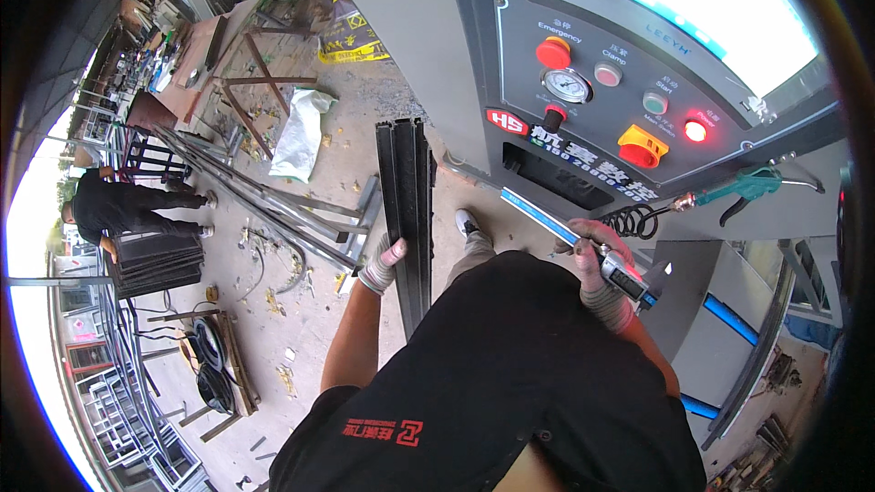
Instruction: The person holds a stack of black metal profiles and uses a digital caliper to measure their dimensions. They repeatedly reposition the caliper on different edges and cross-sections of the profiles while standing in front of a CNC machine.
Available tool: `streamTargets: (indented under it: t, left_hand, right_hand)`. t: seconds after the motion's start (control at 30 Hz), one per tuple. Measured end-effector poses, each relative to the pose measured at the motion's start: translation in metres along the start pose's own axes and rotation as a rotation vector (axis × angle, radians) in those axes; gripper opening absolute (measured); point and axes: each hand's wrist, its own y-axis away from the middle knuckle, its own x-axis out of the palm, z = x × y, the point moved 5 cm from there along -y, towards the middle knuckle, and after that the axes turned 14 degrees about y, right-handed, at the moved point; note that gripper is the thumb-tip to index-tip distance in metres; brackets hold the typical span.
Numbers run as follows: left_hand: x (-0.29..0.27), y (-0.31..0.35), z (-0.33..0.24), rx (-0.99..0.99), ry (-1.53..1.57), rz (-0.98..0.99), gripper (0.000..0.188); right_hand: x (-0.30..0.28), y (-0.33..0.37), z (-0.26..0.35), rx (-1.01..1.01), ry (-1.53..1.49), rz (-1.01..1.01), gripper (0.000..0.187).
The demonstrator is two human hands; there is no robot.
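Note:
My left hand (pixel 381 266), in a pale work glove, is closed on the left side of a bundle of long black profile bars (pixel 406 196), which stands nearly upright beside my body. The lower end of the bars is hidden behind my black shirt. In my gloved right hand (pixel 602 260) is a digital caliper (pixel 538 217). Its blue-and-silver beam points up and left, and the display housing sits under my fingers. The caliper is in front of a grey machine's control panel (pixel 533 80), apart from the black bars.
The panel carries a bright screen (pixel 693 0), a red mushroom button (pixel 553 53), a gauge (pixel 566 86) and an orange rotary switch (pixel 643 146). A teal air gun (pixel 743 184) hangs at right. Long metal bars (pixel 273 205), a white sack (pixel 303 135) and another person (pixel 128 203) are at left.

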Motion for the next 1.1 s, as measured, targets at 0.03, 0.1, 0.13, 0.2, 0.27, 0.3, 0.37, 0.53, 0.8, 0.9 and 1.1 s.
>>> streamTargets:
  t: [0.03,0.1,0.13,0.2,0.27,0.3,0.37,0.53,0.8,0.9,1.1]
  left_hand:
    - [0.012,0.0,-0.005,0.002,-0.009,0.025,0.128]
    - [0.034,0.002,-0.013,-0.016,0.011,0.047,0.132]
    - [0.042,0.002,-0.017,-0.015,0.015,0.058,0.132]
    - [0.054,0.001,-0.025,-0.016,0.02,0.098,0.131]
    - [0.062,0.002,-0.031,-0.018,0.037,0.106,0.131]
    - [0.064,0.002,-0.033,-0.019,0.046,0.109,0.131]
    - [0.069,0.004,-0.039,-0.022,0.035,0.116,0.128]
    - [0.083,0.007,-0.06,-0.013,0.043,0.147,0.128]
    - [0.103,0.021,-0.11,0.071,0.019,0.041,0.134]
    - [0.113,0.026,-0.128,0.139,0.031,0.078,0.108]
    - [0.118,0.035,-0.142,0.178,-0.007,-0.048,0.123]
  right_hand:
    - [-0.001,0.002,-0.001,-0.004,0.005,-0.038,0.033]
    - [-0.003,0.005,-0.005,0.03,-0.023,-0.075,0.033]
    - [-0.004,0.006,-0.005,0.023,-0.016,-0.068,0.031]
    - [-0.005,0.008,-0.007,0.0,-0.033,-0.059,0.03]
    - [-0.006,0.01,-0.011,-0.005,-0.095,-0.046,0.029]
    - [-0.007,0.011,-0.013,-0.006,-0.094,-0.046,0.028]
    - [-0.006,0.013,-0.018,0.031,-0.156,-0.024,0.028]
    - [-0.007,0.012,-0.019,-0.044,-0.078,-0.045,0.027]
    - [0.0,0.011,-0.019,0.048,-0.146,-0.071,0.039]
    - [0.002,0.01,-0.02,0.011,-0.189,-0.076,0.04]
    - [-0.002,0.008,-0.023,-0.023,-0.213,-0.019,0.036]
